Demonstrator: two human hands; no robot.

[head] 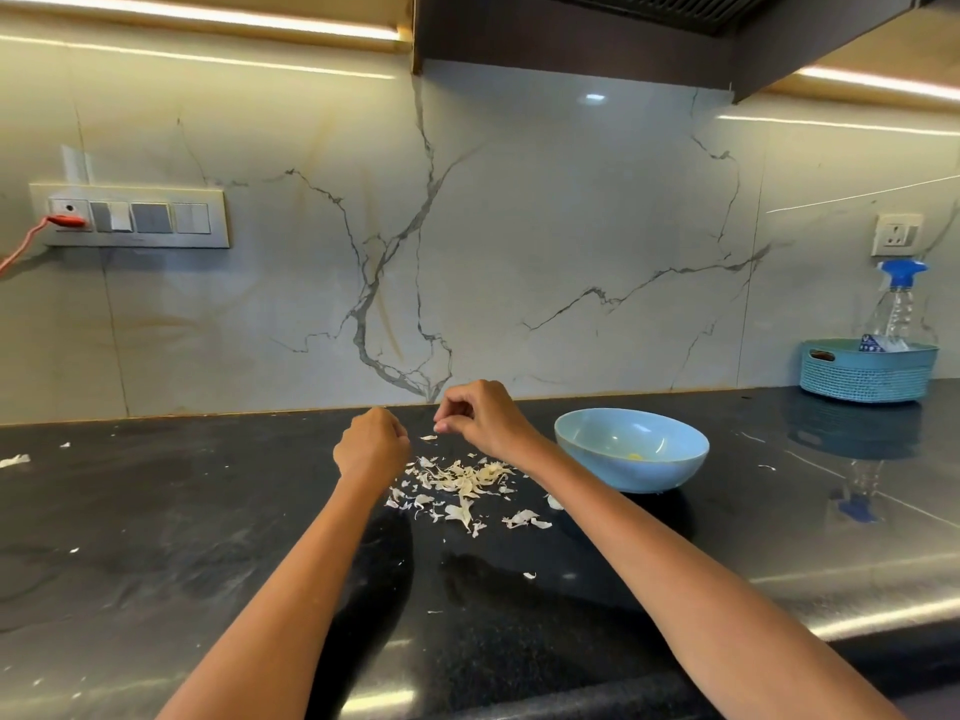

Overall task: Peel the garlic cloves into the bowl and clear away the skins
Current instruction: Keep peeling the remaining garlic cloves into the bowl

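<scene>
The worktop (156, 537) is dark polished stone. The wall (519, 226) behind it is pale marble with grey veins. A switch panel (130, 215) with a red plug (66, 220) is mounted at left; a single socket (897, 234) at right. Light strips (208, 18) run under the cabinets. A dark hood (597, 39) hangs overhead. A blue basket (867, 374) holding a spray bottle (898, 304) stands far right.

The black stone table (156, 537) in front of me carries a heap of garlic skins (460, 483), with stray flakes (14, 460) scattered toward the left edge. Just right of the heap sits a light blue bowl (631, 452). A teal woven basket (866, 370) stands far right against the wall.
</scene>
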